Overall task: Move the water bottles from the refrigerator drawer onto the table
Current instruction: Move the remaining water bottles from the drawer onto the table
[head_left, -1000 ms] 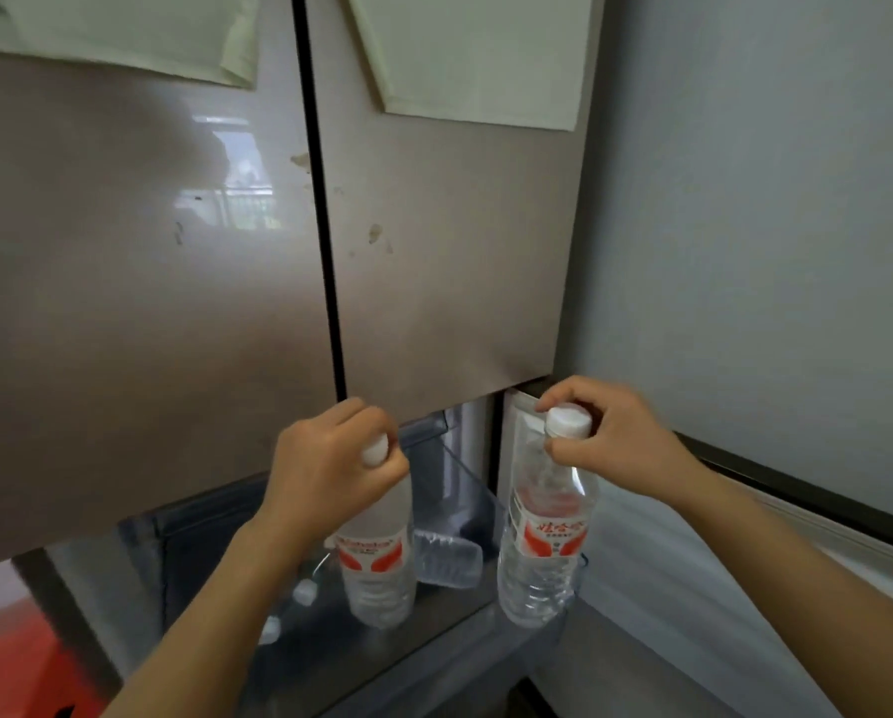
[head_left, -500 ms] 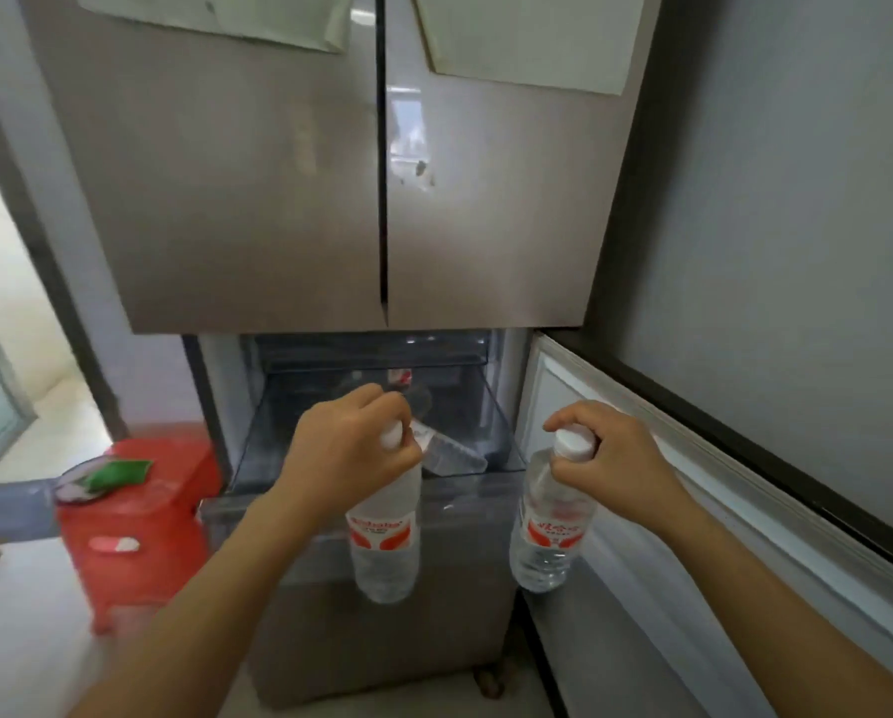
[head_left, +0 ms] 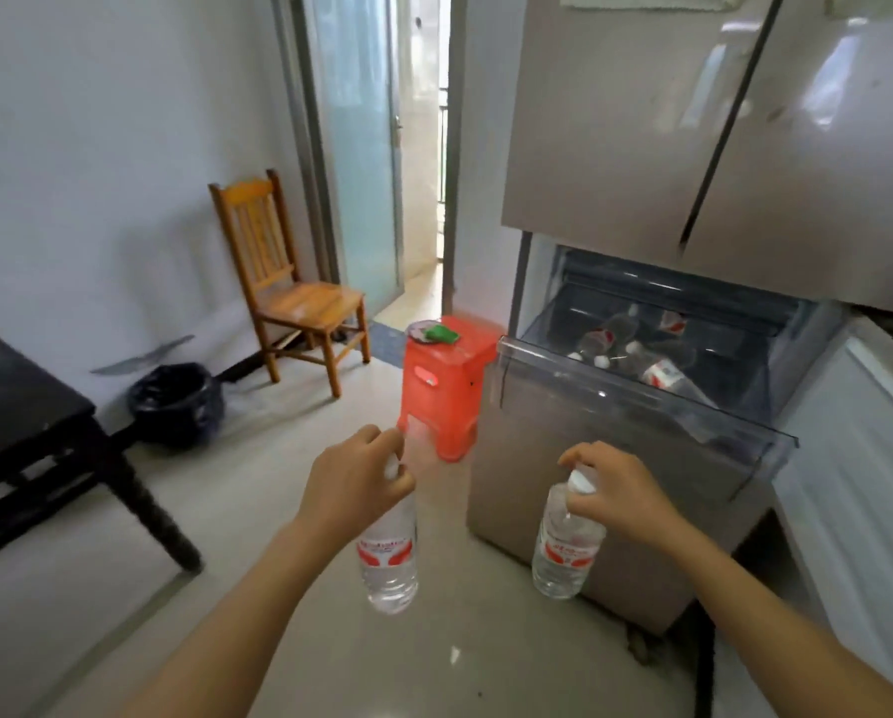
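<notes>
- Left hand (head_left: 353, 487) curled round the cap end of one water bottle (head_left: 388, 557), which hangs upright over the floor.
- Right hand (head_left: 617, 492) pinches the neck of a second bottle (head_left: 563, 554), in front of the open refrigerator drawer (head_left: 641, 406).
- More bottles (head_left: 662, 373) lie in the drawer.
- Dark worktop (head_left: 14, 391) far left.

Left bottle (head_left: 388, 557) and right bottle (head_left: 566, 551): clear, white caps, red-and-white labels, upright, held by the neck above the near floor. Further bottles (head_left: 664, 375) lie sideways in the open clear refrigerator drawer (head_left: 641, 401), right. Dark table (head_left: 9, 396), left.
</notes>
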`<state>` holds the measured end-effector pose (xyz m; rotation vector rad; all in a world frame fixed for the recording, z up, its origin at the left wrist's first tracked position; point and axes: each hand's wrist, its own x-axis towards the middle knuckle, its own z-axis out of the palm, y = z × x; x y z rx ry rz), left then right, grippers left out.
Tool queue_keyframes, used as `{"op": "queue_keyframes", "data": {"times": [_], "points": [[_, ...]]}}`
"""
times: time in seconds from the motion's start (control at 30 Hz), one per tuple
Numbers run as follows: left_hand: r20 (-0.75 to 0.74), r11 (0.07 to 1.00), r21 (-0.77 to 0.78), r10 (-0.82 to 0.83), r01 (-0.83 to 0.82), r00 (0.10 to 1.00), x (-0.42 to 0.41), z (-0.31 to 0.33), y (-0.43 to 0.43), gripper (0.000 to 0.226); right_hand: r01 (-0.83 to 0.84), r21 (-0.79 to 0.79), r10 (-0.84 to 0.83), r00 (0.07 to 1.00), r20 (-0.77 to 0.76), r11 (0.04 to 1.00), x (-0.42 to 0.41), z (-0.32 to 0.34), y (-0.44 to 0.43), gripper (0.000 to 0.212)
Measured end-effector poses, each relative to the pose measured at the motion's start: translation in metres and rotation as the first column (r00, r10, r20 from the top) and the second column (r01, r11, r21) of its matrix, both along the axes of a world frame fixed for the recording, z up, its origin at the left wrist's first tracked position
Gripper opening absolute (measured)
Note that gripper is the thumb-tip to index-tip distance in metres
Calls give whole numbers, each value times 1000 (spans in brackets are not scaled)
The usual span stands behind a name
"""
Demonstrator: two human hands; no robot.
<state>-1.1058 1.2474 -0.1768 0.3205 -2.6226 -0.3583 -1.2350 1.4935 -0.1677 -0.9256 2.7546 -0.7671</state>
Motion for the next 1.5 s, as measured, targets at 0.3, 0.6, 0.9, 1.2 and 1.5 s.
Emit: {"op": "queue_keyframes", "data": {"times": [0.3,0.6,0.9,1.2,1.5], "points": [[23,887,123,446,-445,895,248,-4,-50,22,-337,-9,336,941,-49,941,155,-4,-128,34],[198,689,47,703,-723,683,480,-32,-59,19,-535,-62,539,839,72,842,353,-25,-197,32],[75,330,121,937,-936,340,631,-9,-32,9,-873,-41,872,482,84,487,491,-4,-282,33],[-60,71,108,996,-992,65,686,42,-16,27,-967,-123,970,233,-65,224,550,42,-357,45],[-137,-65,74,988,-995,-75,710,28,-8,20,-983,-137,992,124,-16,121,581,34,-403,46]]}}
